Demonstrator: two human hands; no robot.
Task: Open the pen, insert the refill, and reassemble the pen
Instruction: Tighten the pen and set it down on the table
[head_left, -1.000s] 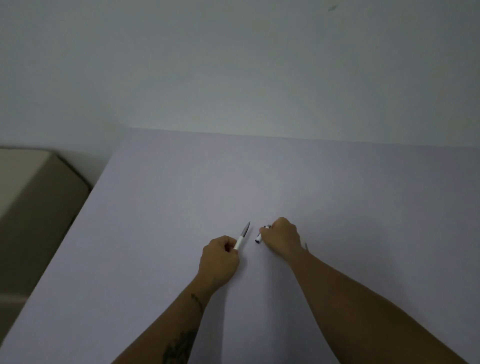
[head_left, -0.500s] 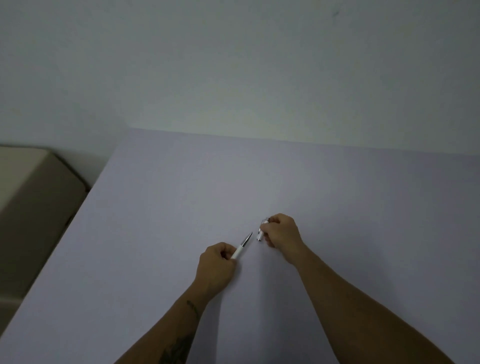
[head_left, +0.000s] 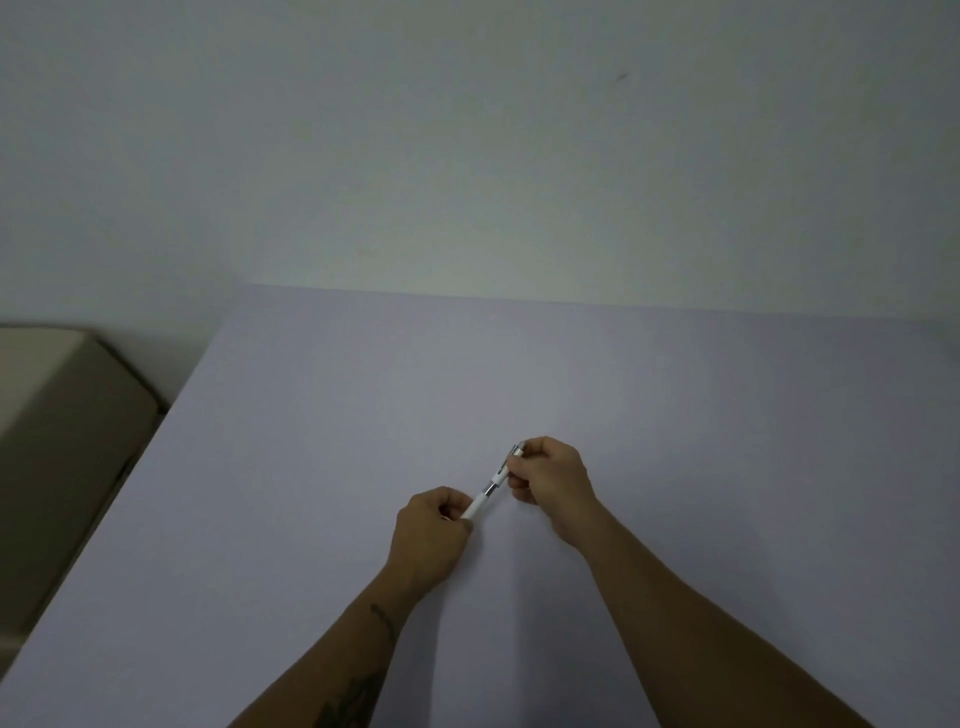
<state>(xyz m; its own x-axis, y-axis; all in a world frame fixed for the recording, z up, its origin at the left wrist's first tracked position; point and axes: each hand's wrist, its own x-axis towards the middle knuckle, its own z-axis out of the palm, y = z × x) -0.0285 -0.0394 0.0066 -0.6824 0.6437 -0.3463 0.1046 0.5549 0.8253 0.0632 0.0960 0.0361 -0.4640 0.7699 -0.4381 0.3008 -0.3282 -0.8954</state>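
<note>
A white pen with a silver middle ring lies in a line between my two hands above the pale table (head_left: 675, 415). My left hand (head_left: 428, 535) grips the lower white barrel (head_left: 475, 506). My right hand (head_left: 550, 480) pinches the upper white part with its clip (head_left: 506, 467). The two parts meet at the silver ring (head_left: 489, 488); a narrow gap or joint shows there, and I cannot tell whether they are fully seated. The refill is hidden.
A beige box or cushion (head_left: 57, 431) sits to the left of the table, below its edge. A plain pale wall (head_left: 467, 156) rises behind the far table edge.
My two hands have come together. The barrel's dark tip, which stood free a second ago, now sits inside the upper part held by my right hand.
</note>
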